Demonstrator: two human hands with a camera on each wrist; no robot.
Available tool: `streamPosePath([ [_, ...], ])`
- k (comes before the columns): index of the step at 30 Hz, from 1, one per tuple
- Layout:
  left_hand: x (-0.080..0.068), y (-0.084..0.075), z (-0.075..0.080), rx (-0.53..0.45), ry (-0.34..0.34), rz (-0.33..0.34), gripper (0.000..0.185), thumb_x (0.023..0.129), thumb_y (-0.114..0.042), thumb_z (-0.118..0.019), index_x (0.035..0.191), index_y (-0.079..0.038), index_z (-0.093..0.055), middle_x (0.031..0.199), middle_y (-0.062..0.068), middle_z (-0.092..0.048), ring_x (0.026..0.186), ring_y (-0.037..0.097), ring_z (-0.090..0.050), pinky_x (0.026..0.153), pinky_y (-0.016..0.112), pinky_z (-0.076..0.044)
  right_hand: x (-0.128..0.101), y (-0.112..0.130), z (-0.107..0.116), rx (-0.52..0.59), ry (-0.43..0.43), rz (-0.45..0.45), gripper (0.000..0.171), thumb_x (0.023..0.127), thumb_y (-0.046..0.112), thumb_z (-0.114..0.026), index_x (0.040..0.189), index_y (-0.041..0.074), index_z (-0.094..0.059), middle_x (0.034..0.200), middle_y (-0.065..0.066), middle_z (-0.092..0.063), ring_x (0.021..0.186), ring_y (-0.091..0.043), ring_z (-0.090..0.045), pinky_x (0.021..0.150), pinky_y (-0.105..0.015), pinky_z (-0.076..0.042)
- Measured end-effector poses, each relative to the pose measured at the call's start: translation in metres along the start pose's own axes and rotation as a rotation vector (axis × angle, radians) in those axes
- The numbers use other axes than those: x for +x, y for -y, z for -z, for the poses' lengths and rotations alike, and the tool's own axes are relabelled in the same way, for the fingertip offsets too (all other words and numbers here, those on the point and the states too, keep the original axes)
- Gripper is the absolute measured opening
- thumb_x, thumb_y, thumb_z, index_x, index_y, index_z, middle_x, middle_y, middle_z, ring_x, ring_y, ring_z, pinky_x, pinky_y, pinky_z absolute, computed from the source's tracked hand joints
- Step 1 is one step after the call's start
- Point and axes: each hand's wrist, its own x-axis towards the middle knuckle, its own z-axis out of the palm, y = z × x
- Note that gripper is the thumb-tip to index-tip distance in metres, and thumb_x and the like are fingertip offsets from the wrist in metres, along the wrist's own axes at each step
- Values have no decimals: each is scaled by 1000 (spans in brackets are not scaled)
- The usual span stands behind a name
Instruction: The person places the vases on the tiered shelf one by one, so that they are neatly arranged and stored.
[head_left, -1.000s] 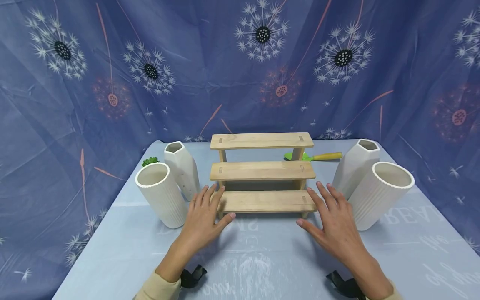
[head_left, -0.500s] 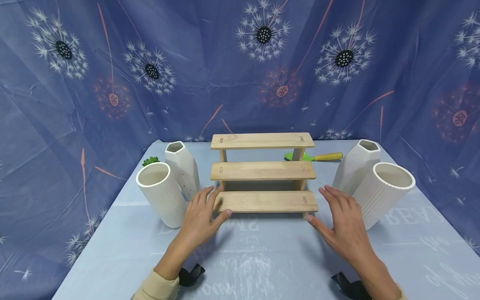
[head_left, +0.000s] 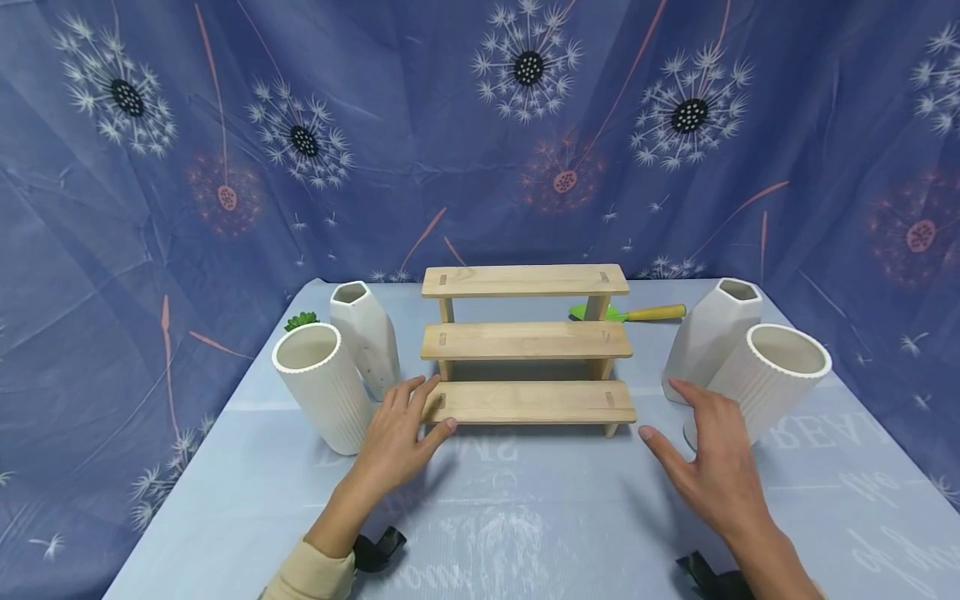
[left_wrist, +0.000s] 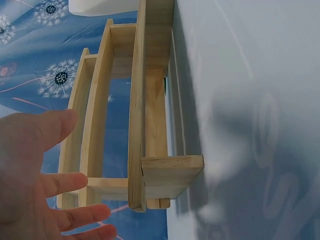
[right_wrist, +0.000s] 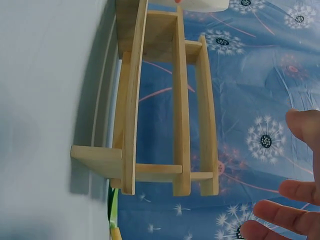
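Observation:
A three-tier wooden shelf (head_left: 528,403) stands in the middle of the table. My left hand (head_left: 397,440) hovers by the left end of its lowest board, fingers loosely extended; whether they touch the wood I cannot tell. In the left wrist view the same hand (left_wrist: 25,180) has nothing in its grasp. My right hand (head_left: 716,471), fingers spread, is apart from the shelf's right end and in front of a ribbed white vase (head_left: 780,375). The right wrist view shows this hand (right_wrist: 302,217) holding nothing. Behind that vase stands a faceted white vase (head_left: 712,333).
On the left are another ribbed vase (head_left: 322,392) and a faceted vase (head_left: 367,337). A green succulent (head_left: 302,321) shows behind them. A green trowel with a yellow handle (head_left: 655,313) lies behind the shelf. Blue dandelion-print cloth (head_left: 405,125) hangs at the back.
My right hand has moved right and slightly toward me, away from the shelf's right end. The left hand has drifted slightly left. Shelf and vases appear unmoved.

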Motion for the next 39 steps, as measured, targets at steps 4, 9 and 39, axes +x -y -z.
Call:
streamPosePath([
  [4,0,2,-1,-18,7,6,64,88,-44,-62,142,-16,-42,137,16,-46,126,33,-43,99,53,-38,-3,0,3,-16,-1,-61,68,70,16,-79,130,2,-51,118,-20,-56,107,-35,-46,86,-45,-32],
  [9,0,5,-1,-40,12,5,62,88,-42,-62,141,-17,-43,135,16,-48,124,34,-44,98,53,-39,-5,-4,7,-16,-69,-72,65,70,14,-79,128,2,-52,115,-19,-59,104,-33,-49,91,-19,-29],
  [39,11,25,-12,-209,25,70,49,85,-34,-68,130,-20,-56,115,7,-59,103,22,-50,83,40,-42,-15,-37,20,105,-363,-42,72,81,55,-66,115,-8,-60,107,8,-58,113,14,-42,97,-6,-30],
])
